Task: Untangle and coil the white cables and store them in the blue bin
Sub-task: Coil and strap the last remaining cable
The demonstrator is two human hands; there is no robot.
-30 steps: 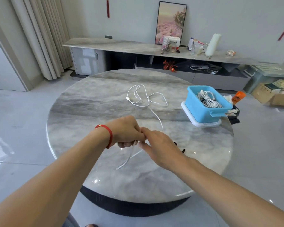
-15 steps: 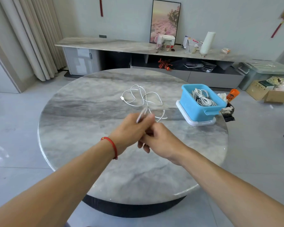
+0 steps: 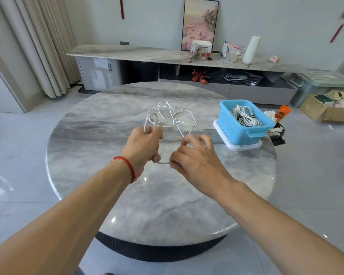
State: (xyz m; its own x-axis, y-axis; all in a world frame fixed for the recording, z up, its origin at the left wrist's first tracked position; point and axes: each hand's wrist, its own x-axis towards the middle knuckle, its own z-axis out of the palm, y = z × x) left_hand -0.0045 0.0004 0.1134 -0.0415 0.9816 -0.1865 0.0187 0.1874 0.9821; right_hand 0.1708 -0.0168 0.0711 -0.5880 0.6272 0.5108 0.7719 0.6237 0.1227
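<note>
Cable [image 3: 174,118] lies in loose loops on the table [image 3: 87,139], just left of the bin [image 3: 240,133]. Left hand [image 3: 145,145] grips one small loop sticking up from its fist. Right hand [image 3: 195,157] pinches the cable close by, its other fingers spread. To coil well, keep each loop the same size and feed slowly, so no knot pulls tight. Far loops may be crossed; it is hard to tell. Bin already holds coiled cables [image 3: 245,116].

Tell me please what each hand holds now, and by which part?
Both hold one thin white cable. The left hand grips a small loop of it, sticking above the fist; the right hand pinches the stretch running between the hands.
</note>
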